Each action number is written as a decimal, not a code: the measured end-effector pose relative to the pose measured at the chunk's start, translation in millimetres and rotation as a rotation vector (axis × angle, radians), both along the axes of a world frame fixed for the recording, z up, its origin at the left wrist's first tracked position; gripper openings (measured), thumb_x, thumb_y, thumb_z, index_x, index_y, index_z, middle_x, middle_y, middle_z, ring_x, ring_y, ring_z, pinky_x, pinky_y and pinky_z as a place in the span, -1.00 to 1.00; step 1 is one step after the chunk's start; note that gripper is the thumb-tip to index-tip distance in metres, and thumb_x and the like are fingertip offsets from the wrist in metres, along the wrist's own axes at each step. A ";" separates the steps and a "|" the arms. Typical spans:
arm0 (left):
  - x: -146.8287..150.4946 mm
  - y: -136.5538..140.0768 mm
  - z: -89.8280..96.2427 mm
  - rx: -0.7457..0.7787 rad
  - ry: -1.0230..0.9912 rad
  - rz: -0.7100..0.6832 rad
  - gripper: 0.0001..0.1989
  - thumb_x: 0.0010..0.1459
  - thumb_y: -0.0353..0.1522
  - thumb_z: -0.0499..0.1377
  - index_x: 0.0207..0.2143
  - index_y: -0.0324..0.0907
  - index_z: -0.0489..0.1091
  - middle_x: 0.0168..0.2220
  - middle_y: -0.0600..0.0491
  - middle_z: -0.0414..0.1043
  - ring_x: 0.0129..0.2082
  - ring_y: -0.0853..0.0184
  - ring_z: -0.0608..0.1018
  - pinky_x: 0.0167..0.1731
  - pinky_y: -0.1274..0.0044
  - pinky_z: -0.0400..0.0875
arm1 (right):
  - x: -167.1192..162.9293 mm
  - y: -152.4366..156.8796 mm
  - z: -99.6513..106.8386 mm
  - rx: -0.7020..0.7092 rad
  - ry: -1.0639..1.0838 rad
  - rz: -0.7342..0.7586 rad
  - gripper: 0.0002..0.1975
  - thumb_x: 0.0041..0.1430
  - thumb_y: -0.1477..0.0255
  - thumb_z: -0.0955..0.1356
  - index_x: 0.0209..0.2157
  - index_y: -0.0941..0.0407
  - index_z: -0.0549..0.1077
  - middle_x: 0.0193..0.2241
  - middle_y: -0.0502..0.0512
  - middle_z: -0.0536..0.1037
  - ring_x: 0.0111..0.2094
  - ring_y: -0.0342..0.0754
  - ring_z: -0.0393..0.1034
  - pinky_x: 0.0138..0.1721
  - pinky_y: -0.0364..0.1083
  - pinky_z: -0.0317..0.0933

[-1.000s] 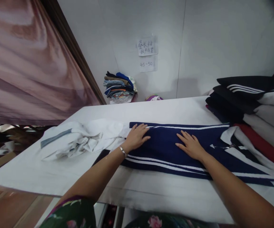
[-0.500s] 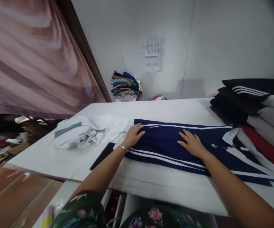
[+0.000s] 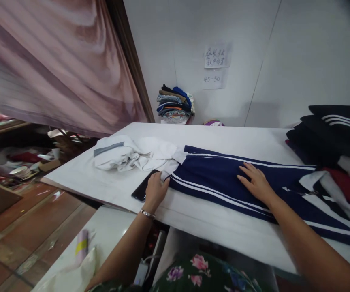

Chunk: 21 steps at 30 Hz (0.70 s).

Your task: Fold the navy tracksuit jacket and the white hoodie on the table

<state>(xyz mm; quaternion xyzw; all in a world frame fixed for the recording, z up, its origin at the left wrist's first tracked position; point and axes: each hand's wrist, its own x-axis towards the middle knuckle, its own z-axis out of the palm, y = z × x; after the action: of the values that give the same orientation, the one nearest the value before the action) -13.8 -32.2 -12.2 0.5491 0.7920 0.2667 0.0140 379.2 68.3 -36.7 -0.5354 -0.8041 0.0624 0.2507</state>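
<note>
A navy jacket (image 3: 211, 174) with white side stripes, a white collar and a zip lies stretched out on the white table (image 3: 193, 219). My left hand (image 3: 156, 188) is at its near left corner, fingers closed on the edge where navy meets white cloth. My right hand (image 3: 257, 182) lies flat on the middle of the jacket, fingers spread. Bunched white cloth (image 3: 117, 156) with a grey band adjoins the jacket's left end; I cannot tell whether the two are joined. A black phone (image 3: 140, 191) lies beside my left hand, partly covered by it.
Folded dark clothes (image 3: 317, 138) are piled at the right, near a red garment (image 3: 348, 190). Another clothes stack (image 3: 175, 105) stands by the wall behind the table. A pink curtain (image 3: 102, 65) hangs at the left. Below it, boxes and clutter cover part of the tiled floor (image 3: 53, 231).
My left hand has moved from the jacket's far left area to its near left corner and closed there. My right hand stays flat on the jacket. The view has swung left.
</note>
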 end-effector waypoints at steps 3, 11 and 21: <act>0.5 1.7 4.2 -0.069 -0.009 0.006 -0.49 0.19 -0.15 0.07 0.11 -0.25 0.26 0.09 -0.15 0.33 0.07 0.12 0.39 -0.01 0.38 0.30 | -26.4 -15.6 15.4 0.027 -0.010 0.159 -0.46 0.26 0.08 0.17 0.15 0.05 0.32 0.25 0.18 0.20 0.31 0.11 -0.06 0.26 0.25 -0.14; -10.0 25.1 13.6 -0.189 -0.102 0.038 -0.43 0.15 -0.09 0.08 0.12 -0.24 0.27 0.00 -0.16 0.44 -0.05 0.10 0.49 -0.15 0.41 0.35 | -67.8 -33.0 -1.7 -0.114 -0.294 0.303 -0.34 0.26 0.00 0.12 0.23 0.10 0.23 0.30 0.23 0.07 0.33 0.15 -0.17 0.27 0.25 -0.23; -32.1 30.6 22.6 -0.146 0.068 0.041 -0.83 0.14 -0.31 0.06 -0.32 -0.11 0.44 -0.30 -0.03 0.53 -0.25 0.17 0.53 -0.32 0.43 0.35 | -64.5 -34.7 -5.0 -0.085 -0.314 0.303 -0.36 0.28 0.00 0.09 0.23 0.06 0.22 0.31 0.21 0.07 0.33 0.13 -0.16 0.27 0.24 -0.20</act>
<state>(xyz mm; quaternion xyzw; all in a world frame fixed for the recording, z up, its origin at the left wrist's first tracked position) -45.8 -1.6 10.4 0.5389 0.8204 0.1899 0.0216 314.7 33.6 -41.7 -0.4218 -0.9011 0.0489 0.0873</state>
